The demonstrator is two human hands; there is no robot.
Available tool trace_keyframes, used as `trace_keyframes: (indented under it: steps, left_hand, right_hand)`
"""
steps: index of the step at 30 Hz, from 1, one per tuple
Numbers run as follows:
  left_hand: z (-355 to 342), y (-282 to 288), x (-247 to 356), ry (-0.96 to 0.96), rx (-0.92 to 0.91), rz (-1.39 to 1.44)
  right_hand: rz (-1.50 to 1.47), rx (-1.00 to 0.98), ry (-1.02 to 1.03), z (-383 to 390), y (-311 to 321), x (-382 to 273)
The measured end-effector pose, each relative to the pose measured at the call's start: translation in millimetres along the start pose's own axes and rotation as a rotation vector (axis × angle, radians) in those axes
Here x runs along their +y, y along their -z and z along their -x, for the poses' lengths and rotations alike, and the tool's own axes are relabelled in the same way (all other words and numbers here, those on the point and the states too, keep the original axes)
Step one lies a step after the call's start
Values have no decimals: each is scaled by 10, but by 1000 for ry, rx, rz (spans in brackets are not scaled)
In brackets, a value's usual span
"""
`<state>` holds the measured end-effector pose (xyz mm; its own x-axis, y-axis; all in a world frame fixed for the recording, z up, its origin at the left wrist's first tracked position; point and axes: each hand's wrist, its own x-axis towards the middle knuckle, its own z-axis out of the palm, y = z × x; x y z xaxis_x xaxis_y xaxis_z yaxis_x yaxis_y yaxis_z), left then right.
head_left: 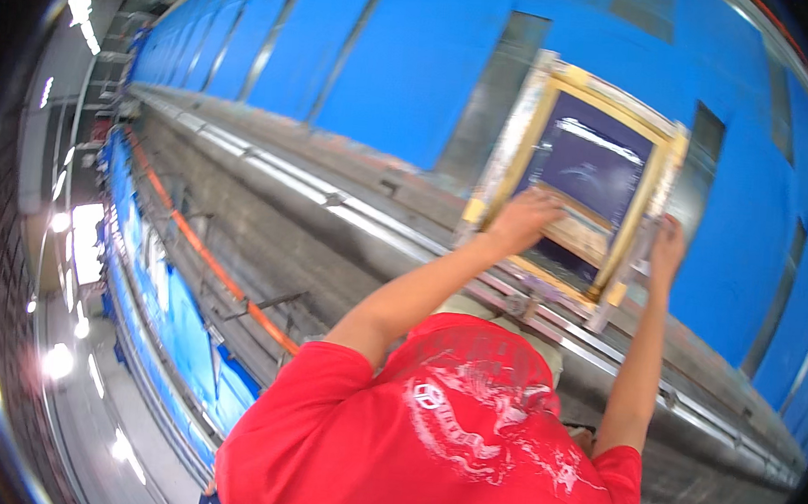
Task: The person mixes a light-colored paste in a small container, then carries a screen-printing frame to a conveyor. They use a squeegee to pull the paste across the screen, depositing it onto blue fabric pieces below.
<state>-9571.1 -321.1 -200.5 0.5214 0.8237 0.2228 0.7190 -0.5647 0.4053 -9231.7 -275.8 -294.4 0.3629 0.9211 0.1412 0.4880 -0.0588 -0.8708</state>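
A screen printing frame (669, 168) with yellow-taped edges lies over the blue panels in front of me. Its mesh (594, 153) is dark purple and glossy. My left hand (525, 220) is closed on the end of a wooden squeegee (576, 231) that lies across the lower part of the mesh. Below the squeegee, a strip of dark mesh shows. At the frame's right side, my right hand (667, 254) has its fingers closed round the outer edge. Part of its grip is hidden.
Blue fabric panels (407, 74) lie in a row along the long table, with bare grey strips (500, 90) between them. A metal rail (369, 214) runs along the table's near edge. An orange hose or cable (198, 247) and another blue-covered table (188, 331) are at left.
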Motion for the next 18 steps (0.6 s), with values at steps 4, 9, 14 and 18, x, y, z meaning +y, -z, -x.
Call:
trace_keyframes:
  steps: [4,9,14,18]
  left_hand:
    - [257,-77,48,39,38,31]
    - [124,310,298,83,86,152]
    - [121,557,378,111,116,108]
    - [46,698,357,117,55,9]
  right_hand:
    - [83,49,-90,-32,96,-512]
    - [81,146,37,-10,324,-1047]
    - [-67,132,53,99,196,-1259]
    - [-34,104,2,184,155,-1259]
